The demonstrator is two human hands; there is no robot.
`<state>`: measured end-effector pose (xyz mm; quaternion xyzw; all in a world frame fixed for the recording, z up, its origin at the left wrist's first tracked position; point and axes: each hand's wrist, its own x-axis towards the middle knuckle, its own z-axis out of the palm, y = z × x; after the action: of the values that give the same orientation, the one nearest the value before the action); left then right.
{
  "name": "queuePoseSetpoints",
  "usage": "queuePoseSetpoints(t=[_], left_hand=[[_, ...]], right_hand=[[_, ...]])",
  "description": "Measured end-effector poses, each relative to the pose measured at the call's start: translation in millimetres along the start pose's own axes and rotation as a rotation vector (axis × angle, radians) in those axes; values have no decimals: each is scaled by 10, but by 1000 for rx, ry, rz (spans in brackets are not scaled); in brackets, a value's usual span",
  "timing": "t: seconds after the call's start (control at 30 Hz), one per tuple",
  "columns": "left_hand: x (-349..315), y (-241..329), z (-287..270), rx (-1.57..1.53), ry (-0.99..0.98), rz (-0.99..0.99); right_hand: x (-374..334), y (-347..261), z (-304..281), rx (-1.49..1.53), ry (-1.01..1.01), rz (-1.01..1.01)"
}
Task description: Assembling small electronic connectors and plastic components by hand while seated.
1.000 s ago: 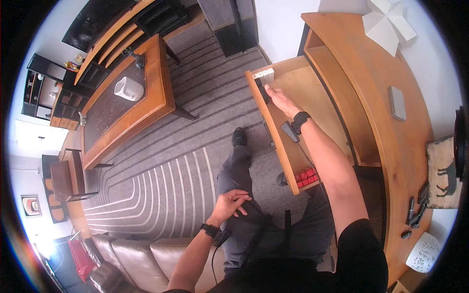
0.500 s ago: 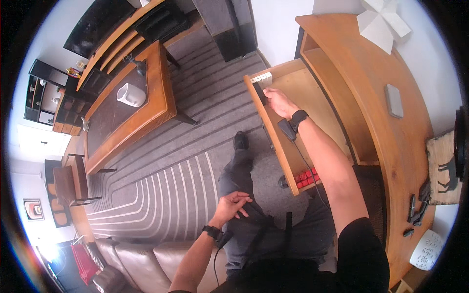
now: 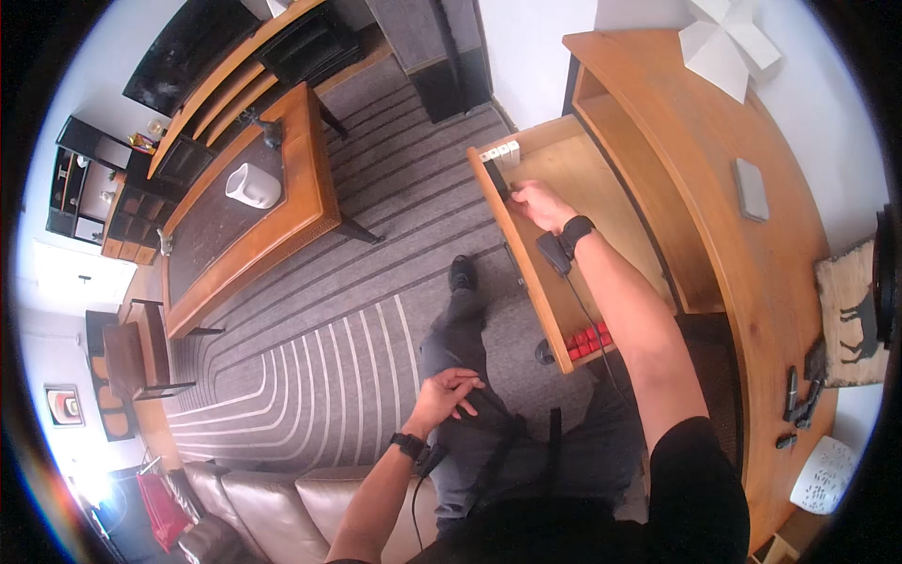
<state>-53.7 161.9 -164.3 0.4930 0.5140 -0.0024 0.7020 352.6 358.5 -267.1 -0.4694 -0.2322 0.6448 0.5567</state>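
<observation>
A wooden drawer point(image 3: 601, 179) is pulled out of the curved wooden desk on my right. My right hand point(image 3: 541, 205) reaches into it, close to the inside of its front panel. The fingers are bent together beside a dark strip point(image 3: 495, 178) along that panel; what they hold, if anything, I cannot make out. Several small white boxes point(image 3: 501, 153) stand in a row at the drawer's far corner. At its near end lie several red items point(image 3: 587, 340) packed side by side. My left hand point(image 3: 447, 395) rests on my thigh, fingers loosely apart, holding nothing.
The desk top point(image 3: 695, 141) carries a white geometric ornament point(image 3: 728, 47), a pale flat box point(image 3: 750, 189) and several dark small objects by a wooden animal plaque point(image 3: 850, 315). Left stands a table point(image 3: 305, 202) with a white vase point(image 3: 254, 185). A leather sofa point(image 3: 272, 503) is behind.
My right hand has shifted slightly nearer to me along the drawer front, away from the white boxes. The left hand stays on my thigh.
</observation>
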Motion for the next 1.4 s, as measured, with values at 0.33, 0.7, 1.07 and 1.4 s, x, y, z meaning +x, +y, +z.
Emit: queuePoseSetpoints(t=[0.33,0.7,1.07,1.4], left_hand=[[-27,-129,51,54,32,90],[-101,-285,175,191,39,230],[-65,-311,277,151,-19,250],[-113,-373,152,132,-6,234]], right_hand=[[-1428,-437,401,29,100,-217],[-5106,-1516,359,-553,397,-453],[-7156,-2417,-1082,-1376,1360,-195],[-6935,-1880,-1439,-1375,1457,139]])
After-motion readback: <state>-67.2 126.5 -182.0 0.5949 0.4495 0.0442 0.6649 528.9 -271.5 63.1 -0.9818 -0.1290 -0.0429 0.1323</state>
